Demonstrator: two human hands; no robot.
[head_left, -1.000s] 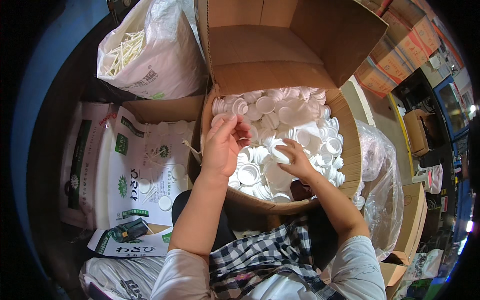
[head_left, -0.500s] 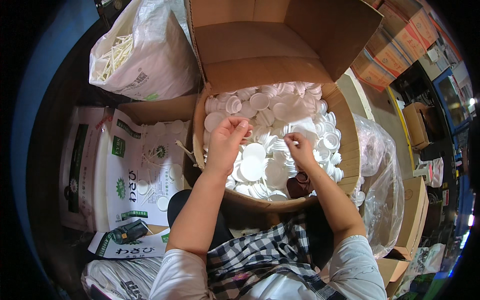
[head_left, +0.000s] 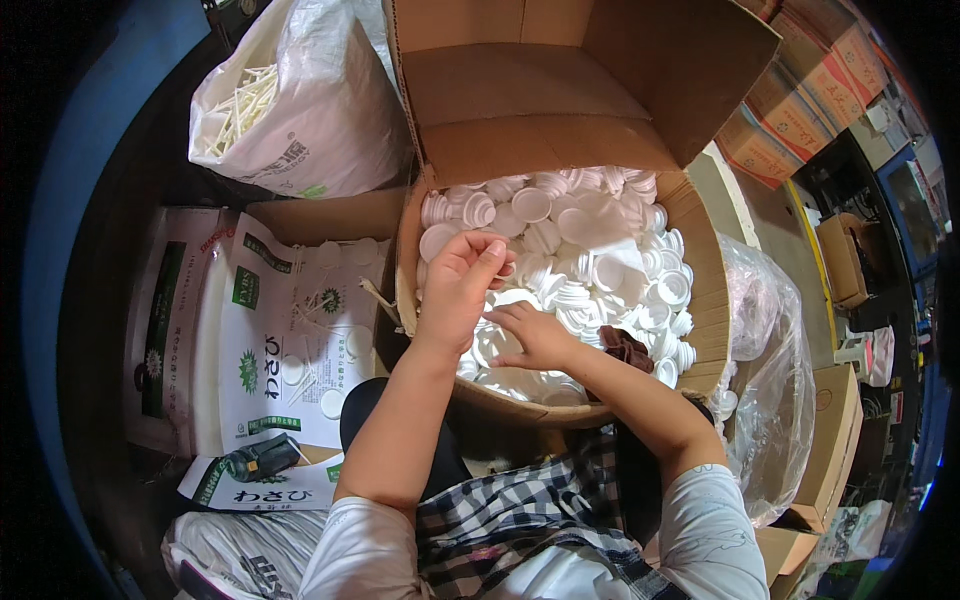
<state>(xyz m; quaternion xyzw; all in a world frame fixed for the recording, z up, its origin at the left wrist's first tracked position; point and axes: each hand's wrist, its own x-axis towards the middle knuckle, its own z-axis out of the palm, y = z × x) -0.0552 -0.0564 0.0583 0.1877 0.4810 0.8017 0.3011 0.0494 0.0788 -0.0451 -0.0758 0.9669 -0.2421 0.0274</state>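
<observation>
A large cardboard box (head_left: 708, 300) in front of me holds a heap of white round plastic caps (head_left: 590, 270). Over the near left part of the heap, my left hand (head_left: 460, 285) is closed in a pinch. Whatever it holds between thumb and fingertips is too small or hidden to make out. Lower and beside it, my right hand (head_left: 535, 338) reaches leftward across the caps with thumb and fingers apart, its fingertips at the pale discs near my left wrist. To the right of that hand, a crumpled dark brown piece (head_left: 625, 347) lies on the caps.
At left, an open printed carton (head_left: 235, 330) has white discs and thin sticks on it, plus a dark cylindrical object (head_left: 262, 458). Behind it stands a white sack (head_left: 335, 110) of pale sticks. A clear plastic bag (head_left: 770, 390) sits right of the box.
My right hand has moved left and nearer to me, its fingers spreading from a pinch. This uncovers more of the brown piece. My left hand stays pinched in nearly the same place.
</observation>
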